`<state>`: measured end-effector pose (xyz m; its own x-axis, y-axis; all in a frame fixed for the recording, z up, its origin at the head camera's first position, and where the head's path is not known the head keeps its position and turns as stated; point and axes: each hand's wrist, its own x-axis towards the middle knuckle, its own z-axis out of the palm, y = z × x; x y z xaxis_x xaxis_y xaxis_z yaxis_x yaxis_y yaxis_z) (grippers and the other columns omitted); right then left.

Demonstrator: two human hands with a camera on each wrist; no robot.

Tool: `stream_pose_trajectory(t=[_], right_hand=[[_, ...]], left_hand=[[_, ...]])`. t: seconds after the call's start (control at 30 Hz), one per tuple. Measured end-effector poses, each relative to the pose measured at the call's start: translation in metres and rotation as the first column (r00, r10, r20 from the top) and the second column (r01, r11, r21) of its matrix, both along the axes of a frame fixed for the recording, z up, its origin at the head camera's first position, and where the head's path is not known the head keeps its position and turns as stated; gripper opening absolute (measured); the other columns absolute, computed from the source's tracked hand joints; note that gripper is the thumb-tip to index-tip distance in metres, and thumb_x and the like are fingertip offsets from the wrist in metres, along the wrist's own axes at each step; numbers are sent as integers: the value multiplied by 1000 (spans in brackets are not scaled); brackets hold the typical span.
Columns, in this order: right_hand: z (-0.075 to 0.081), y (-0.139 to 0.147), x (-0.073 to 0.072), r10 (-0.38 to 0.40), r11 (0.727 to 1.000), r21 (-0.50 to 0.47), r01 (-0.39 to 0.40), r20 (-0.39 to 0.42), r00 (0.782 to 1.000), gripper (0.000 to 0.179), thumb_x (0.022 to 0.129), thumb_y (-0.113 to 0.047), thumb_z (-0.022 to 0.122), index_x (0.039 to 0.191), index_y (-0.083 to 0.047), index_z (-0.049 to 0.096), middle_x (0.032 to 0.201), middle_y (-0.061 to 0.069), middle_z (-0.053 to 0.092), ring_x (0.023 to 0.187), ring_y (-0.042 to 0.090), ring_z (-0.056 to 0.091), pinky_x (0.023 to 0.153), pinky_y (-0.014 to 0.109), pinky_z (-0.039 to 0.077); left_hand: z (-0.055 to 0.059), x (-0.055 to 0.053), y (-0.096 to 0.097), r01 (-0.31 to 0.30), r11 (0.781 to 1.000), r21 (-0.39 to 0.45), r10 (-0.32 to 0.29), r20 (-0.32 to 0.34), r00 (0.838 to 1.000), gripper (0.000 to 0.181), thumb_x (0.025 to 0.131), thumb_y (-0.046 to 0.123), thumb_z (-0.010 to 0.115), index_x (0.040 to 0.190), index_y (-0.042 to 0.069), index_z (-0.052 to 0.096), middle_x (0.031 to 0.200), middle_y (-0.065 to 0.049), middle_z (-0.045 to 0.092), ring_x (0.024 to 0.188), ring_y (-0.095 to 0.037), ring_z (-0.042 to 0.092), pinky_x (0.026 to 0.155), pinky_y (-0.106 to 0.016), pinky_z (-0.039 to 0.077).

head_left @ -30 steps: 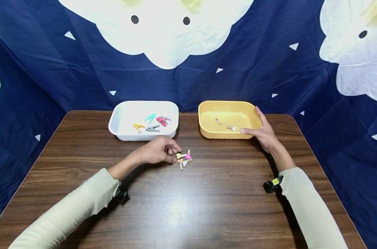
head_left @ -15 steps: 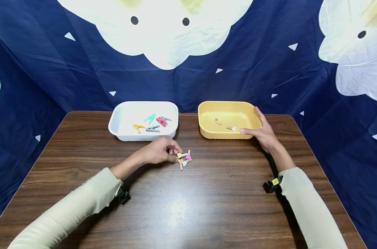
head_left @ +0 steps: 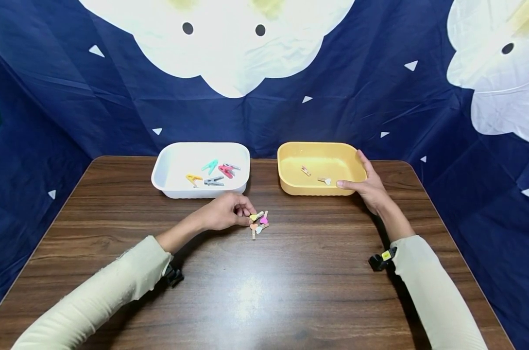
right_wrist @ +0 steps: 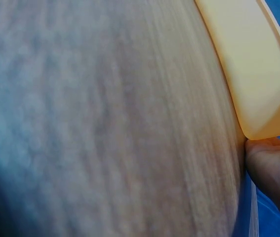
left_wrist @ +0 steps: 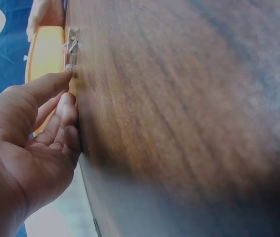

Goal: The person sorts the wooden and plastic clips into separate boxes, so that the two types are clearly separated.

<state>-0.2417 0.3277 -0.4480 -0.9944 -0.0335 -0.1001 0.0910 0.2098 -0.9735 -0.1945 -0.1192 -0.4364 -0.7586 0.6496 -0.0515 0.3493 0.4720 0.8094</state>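
Note:
My left hand [head_left: 225, 211] pinches a small wooden clothespin with a yellow heart [head_left: 254, 217] between thumb and fingertips, low over the table. Close by lie mini clothespins with a pink heart [head_left: 264, 220], an orange heart [head_left: 253, 227] and a white heart [head_left: 259, 230]. In the left wrist view, the thumb [left_wrist: 56, 85] partly hides the cluster. My right hand [head_left: 370, 188] grips the right end of a yellow bin [head_left: 316, 190], thumb at the front rim and fingers along the side. Inside that bin lie a pinkish mini clothespin [head_left: 305, 170] and a white-heart one [head_left: 324, 180].
A white bin [head_left: 170, 188] stands left of the yellow one, holding several larger clothespins, among them a teal one [head_left: 210, 166], a red one [head_left: 226, 171] and a yellow one [head_left: 193, 179]. Behind the wooden table [head_left: 290, 291] hangs a blue cloth [head_left: 264, 121].
My left thumb and fingers have moved slightly right and closed on the yellow-heart clothespin, which has turned so its far end points up more. The right hand stays on the bin.

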Motion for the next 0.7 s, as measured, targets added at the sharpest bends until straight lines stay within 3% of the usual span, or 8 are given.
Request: stream_pose_trajectory(t=[0.7], right_hand=[[0,1,0,1,1000,-3,-1,1,1000,125,95,0,87,183,-36,5,193,-6,3,176,22,17,143,37,21]], left_hand=[[5,-1,12,-69,997,-21,69,-20,997,13,97,9,87,110,10,85,91,2,80,85,-11,70,78,-24,57]])
